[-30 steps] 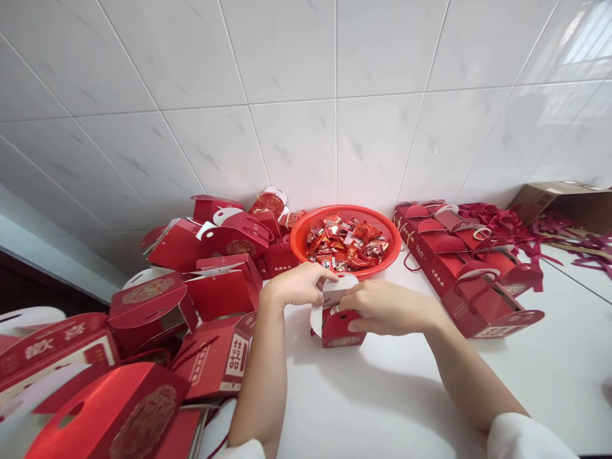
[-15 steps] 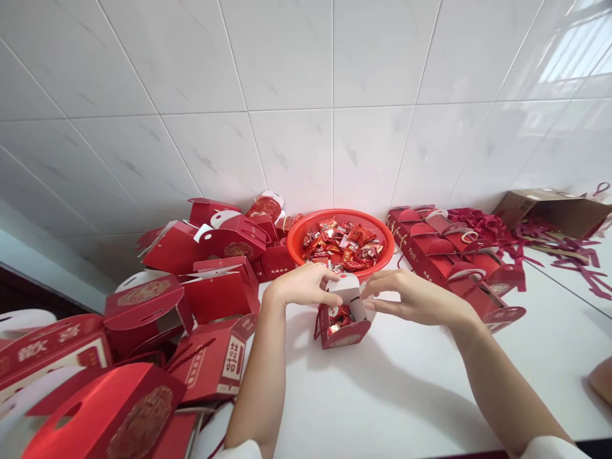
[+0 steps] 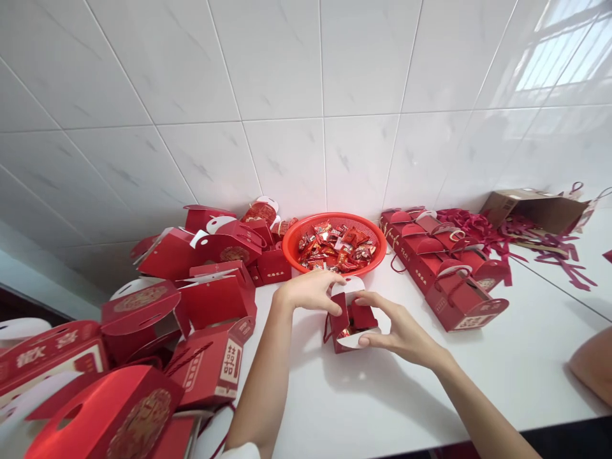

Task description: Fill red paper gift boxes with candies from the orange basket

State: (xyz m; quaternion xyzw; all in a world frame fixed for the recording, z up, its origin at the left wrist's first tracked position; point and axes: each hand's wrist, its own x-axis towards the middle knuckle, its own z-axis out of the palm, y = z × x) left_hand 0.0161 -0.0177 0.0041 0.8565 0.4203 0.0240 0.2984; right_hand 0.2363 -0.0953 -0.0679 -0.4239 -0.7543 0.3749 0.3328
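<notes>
A small red gift box (image 3: 340, 317) with white inner flaps stands on the white table in front of me, its top partly open. Wrapped candies (image 3: 347, 332) show inside. My left hand (image 3: 313, 292) is curled at the box's left and rear side, its thumb on the red side panel. From the right, my right hand (image 3: 399, 328) spans the top, with the thumb on the white front flap (image 3: 354, 341) and the fingers at the rear edge. A red cord handle hangs at the box's left. Just behind sits a red plastic basket (image 3: 285, 247) of wrapped candies.
Many open red boxes (image 3: 215, 363) are piled on the left. Closed red boxes (image 3: 466, 299) stand in rows at the right. Beyond them lie dark pink ribbons (image 3: 478, 233) and an open cardboard carton (image 3: 502, 204). Part of another person's arm (image 3: 595, 366) rests at the right edge.
The box's side panels have been folded inward, and its front flap now leans in under my right thumb. My right hand has come down and forward around the box. The view has shifted slightly right.
</notes>
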